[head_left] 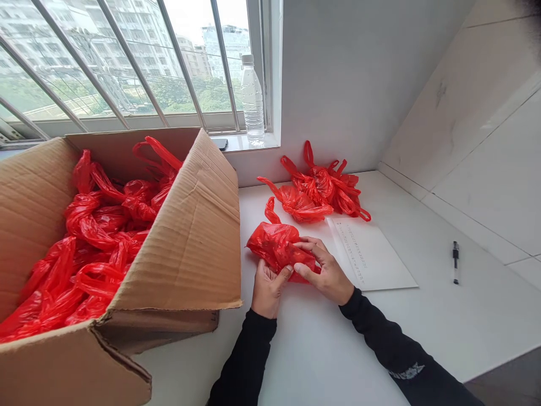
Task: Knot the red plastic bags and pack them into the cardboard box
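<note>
Between my two hands is a red plastic bag (274, 239), crumpled around contents I cannot see, with one handle loop sticking up at its back. My left hand (268, 287) grips its near side, thumb on top. From the right, my right hand (327, 270) holds the bag with thumb and fingers curled onto the plastic. Just behind lies another red bag (300, 203), beside a heap of red plastic bags (325, 180) against the wall. A white sheet of paper (380, 256) with lines of small print lies to the right of my right hand.
At the left stands an open cardboard box (186, 242) with several knotted red bags (105, 225) inside, its flap leaning toward my hands. A clear bottle (252, 104) and a dark flat object (220, 144) rest on the windowsill. A pen (455, 262) lies on the white table (422, 327).
</note>
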`<state>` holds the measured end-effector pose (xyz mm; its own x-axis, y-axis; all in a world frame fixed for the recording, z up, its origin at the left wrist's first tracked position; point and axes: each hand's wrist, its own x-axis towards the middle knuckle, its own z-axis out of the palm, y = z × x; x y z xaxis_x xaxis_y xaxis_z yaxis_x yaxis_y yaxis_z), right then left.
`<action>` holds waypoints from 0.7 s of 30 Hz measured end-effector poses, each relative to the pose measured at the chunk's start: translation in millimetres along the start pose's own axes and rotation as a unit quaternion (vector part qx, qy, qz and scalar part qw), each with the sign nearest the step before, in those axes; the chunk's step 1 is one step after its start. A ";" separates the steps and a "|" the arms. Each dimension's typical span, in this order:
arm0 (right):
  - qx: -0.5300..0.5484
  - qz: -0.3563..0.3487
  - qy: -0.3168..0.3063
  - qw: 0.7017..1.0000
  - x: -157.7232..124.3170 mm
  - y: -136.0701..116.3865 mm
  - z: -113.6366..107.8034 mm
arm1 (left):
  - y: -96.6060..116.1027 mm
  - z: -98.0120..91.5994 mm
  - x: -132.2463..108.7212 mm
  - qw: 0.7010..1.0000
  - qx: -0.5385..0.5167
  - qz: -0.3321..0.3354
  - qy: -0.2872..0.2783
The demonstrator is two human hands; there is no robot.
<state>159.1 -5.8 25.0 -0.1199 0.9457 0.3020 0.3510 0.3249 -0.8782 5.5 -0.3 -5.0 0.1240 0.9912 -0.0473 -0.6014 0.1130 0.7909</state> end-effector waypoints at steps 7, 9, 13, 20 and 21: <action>0.026 0.009 -0.010 1.000 -0.1 0.9 3.2 | 3.5 4.2 -3.0 0.999 -0.007 -0.046 0.010; 0.036 0.017 -0.009 0.999 -0.6 0.0 4.5 | 4.6 5.2 -3.4 0.998 -0.009 -0.053 0.018; 0.025 0.000 0.029 0.999 -2.4 -3.1 8.1 | 3.9 8.9 -3.8 0.997 -0.020 -0.070 0.022; -0.007 -0.046 0.097 0.994 -4.6 -6.0 15.3 | -1.1 10.8 -3.4 0.997 -0.022 -0.056 0.042; -0.016 -0.048 0.109 0.993 -4.6 -5.8 14.8 | -0.8 9.5 -3.1 0.997 -0.016 -0.058 0.046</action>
<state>143.9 -12.0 23.2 0.0483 0.8867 0.4598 0.3774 0.4100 -0.8303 13.2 -4.1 0.3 0.1221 0.9731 -0.1955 -0.6120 0.2289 0.7570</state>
